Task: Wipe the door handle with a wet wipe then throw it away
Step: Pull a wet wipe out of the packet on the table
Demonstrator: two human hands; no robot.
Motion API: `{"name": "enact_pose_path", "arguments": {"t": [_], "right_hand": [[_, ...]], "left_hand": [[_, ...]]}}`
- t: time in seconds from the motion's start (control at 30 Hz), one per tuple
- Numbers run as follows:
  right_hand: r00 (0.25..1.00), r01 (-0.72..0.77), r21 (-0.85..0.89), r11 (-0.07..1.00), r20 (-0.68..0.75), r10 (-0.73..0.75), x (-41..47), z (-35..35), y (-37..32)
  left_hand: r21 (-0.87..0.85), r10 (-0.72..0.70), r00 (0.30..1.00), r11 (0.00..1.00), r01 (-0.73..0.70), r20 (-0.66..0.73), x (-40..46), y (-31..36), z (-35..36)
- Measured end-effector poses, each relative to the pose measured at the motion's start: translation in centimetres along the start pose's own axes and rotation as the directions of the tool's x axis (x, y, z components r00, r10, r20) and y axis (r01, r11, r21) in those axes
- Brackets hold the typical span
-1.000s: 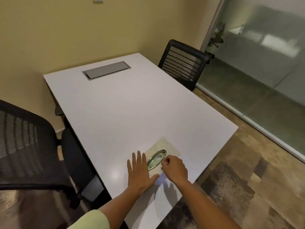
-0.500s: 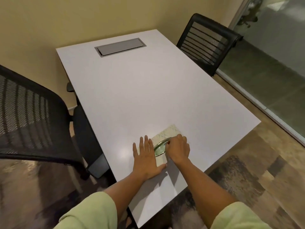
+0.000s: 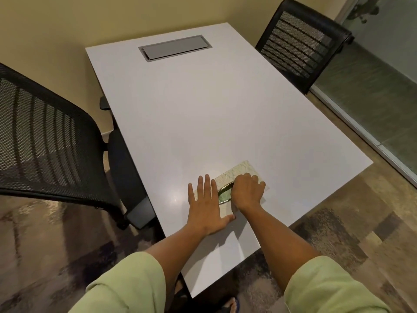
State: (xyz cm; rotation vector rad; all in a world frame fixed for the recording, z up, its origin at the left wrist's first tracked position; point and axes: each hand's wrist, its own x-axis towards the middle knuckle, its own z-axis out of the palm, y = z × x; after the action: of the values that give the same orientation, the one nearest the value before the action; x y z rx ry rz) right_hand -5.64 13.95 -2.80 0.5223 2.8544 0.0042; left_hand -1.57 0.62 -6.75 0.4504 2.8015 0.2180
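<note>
Wet wipe: not out yet. The flat pale-cream wipe pack with an embossed pattern (image 3: 239,172) lies on the white rectangular table (image 3: 203,114), lower centre of the frame, close to the near edge. Its oval, gold-rimmed dispensing opening (image 3: 224,193) shows between your hands.

Left hand (image 3: 206,204): flat, fingers spread, palm pressing on the left end of the pack to pin it. No grip on anything.

Right hand (image 3: 247,192): curled over the right part of the opening, knuckles up. Fingertips are hidden underneath, so I cannot tell whether the grip has closed on a wipe or on the flap.

Step in hand, as I read it: getting a wipe out of the pack. The door handle is not in the frame, nor is any bin.

Next move likely needs a pinch on the top sheet at the opening and a pull up and away while your left hand holds the pack down. Watch for a second sheet trailing out. Then head for the door.

Black mesh chairs sit at left (image 3: 45,143) and upper right (image 3: 300,44).
</note>
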Motion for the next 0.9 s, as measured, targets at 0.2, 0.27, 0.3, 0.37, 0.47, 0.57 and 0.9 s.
{"name": "enact_pose_path", "arguments": {"t": [0.2,0.27,0.3,0.37,0.47,0.57,0.9], "right_hand": [[1.0,0.003,0.061,0.998,-0.014,-0.002,-0.4,0.1,0.1],[1.0,0.022,0.11,0.994,-0.018,-0.02,-0.5,0.0,0.3],[0.999,0.03,0.141,0.989,-0.017,-0.028,-0.6,0.0,0.5],[0.999,0.034,0.215,0.976,-0.009,-0.033,-0.8,-0.2,0.9],[0.999,0.026,0.364,0.931,0.018,-0.035,-0.9,-0.5,1.7],[0.998,0.022,0.475,0.88,0.047,-0.05,-1.0,-1.0,2.2],[0.996,0.007,0.604,0.797,0.067,-0.059,-2.0,-3.8,4.0]], "left_hand": [[-0.002,0.015,1.0,1.0,-0.015,-0.006,-0.1,-0.1,-0.1],[-0.008,0.047,0.999,0.999,-0.047,-0.024,-0.3,-0.2,-0.2],[-0.01,0.061,0.998,0.998,-0.061,-0.033,-0.5,-0.2,-0.3],[-0.008,0.085,0.995,0.996,-0.086,-0.053,-0.7,-0.3,-0.3],[0.018,0.112,0.992,0.994,-0.112,-0.061,-0.8,-0.4,-0.2],[0.031,0.114,0.993,0.993,-0.112,-0.041,-0.7,-0.5,-0.1],[0.024,0.105,0.994,0.994,-0.105,0.0,-0.4,-0.6,-0.2]]}}
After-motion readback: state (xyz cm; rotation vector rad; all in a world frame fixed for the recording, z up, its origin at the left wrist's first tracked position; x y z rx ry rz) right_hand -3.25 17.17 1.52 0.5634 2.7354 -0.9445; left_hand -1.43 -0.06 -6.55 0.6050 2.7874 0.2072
